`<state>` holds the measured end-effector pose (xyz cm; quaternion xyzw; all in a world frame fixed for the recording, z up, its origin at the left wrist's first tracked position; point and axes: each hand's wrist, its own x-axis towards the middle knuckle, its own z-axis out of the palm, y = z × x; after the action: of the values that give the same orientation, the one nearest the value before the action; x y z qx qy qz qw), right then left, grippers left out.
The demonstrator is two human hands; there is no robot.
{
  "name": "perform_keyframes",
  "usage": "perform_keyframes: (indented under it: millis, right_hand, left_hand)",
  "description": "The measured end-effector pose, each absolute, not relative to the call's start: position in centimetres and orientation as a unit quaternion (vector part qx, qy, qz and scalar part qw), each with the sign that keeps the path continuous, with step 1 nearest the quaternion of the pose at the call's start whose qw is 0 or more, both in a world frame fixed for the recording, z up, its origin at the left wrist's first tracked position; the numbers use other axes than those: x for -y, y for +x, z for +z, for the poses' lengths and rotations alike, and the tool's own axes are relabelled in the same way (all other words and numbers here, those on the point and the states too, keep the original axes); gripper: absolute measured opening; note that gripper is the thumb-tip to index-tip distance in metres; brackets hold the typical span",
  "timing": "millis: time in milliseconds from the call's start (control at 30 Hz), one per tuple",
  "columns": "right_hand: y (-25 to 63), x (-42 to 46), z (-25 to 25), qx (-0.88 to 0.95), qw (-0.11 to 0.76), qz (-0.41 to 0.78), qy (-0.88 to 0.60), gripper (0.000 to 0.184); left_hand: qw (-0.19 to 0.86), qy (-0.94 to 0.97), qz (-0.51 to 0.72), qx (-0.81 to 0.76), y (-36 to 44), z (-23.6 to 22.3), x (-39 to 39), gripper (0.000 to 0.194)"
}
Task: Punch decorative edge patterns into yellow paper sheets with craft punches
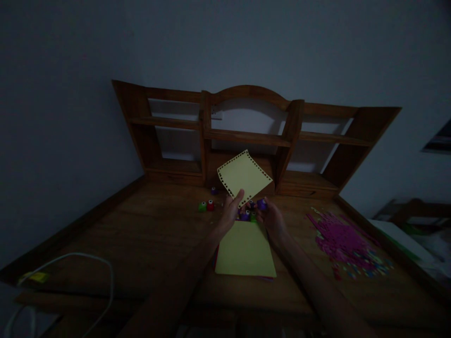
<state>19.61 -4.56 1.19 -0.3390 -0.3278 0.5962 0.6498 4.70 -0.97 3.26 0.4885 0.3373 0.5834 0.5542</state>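
Note:
My left hand (230, 210) pinches a yellow sheet of paper (244, 176) near its lower corner, thumb on top. Dark punched shapes run along the sheet's edges, and it is held tilted above the desk. Close by on the right, my right hand (273, 217) grips a small purple craft punch (261, 204) with an eye on it, apart from the sheet. Between my hands lie another purple punch (244, 216) and a green one (253, 217), partly hidden. Below them rests a stack of coloured paper (245, 251) with yellow on top.
A green punch (202, 206), a red punch (210, 205) and a purple punch (213, 190) stand left of my hands. A heap of pink strips (340, 237) with small coloured bits lies right. A wooden shelf (246, 137) backs the desk; a white cable (111, 277) loops at front left.

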Motion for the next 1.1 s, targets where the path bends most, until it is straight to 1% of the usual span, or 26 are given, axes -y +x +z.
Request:
perform_keyframes:
  millis: [100,167,233,400,633,900,1100]
  right_hand:
    - [19.45,4.84,1.11,0.379,0.64,0.57,-0.349,0.035]
    - [19.26,5.06,1.18,0.409,0.641,0.546,-0.352,0.035]
    - [19.13,5.22,1.27,0.425,0.64,0.533,-0.353,0.034]
    - [19.17,5.23,1.32,0.416,0.646,0.524,-0.366,0.035]
    - [19.13,5.28,1.38,0.407,0.654,0.524,-0.363,0.035]
    - [19.19,5.27,1.47,0.407,0.657,0.519,-0.365,0.033]
    - [19.17,5.23,1.59,0.387,0.666,0.52,-0.369,0.031]
  left_hand:
    - [0.55,0.532,0.55,-0.336,4.82,3.0,1.01,0.054]
    - [0.544,0.548,0.539,-0.336,4.84,3.03,1.12,0.056]
    - [0.54,0.551,0.543,-0.332,4.85,3.21,1.29,0.054]
    - [0.541,0.552,0.546,-0.323,4.92,3.59,1.53,0.053]
    - [0.518,0.564,0.552,-0.329,5.24,3.26,1.38,0.041]
    - [0.487,0.575,0.576,-0.316,5.49,2.76,1.09,0.036]
    - [0.493,0.569,0.58,-0.312,5.53,2.9,1.13,0.035]
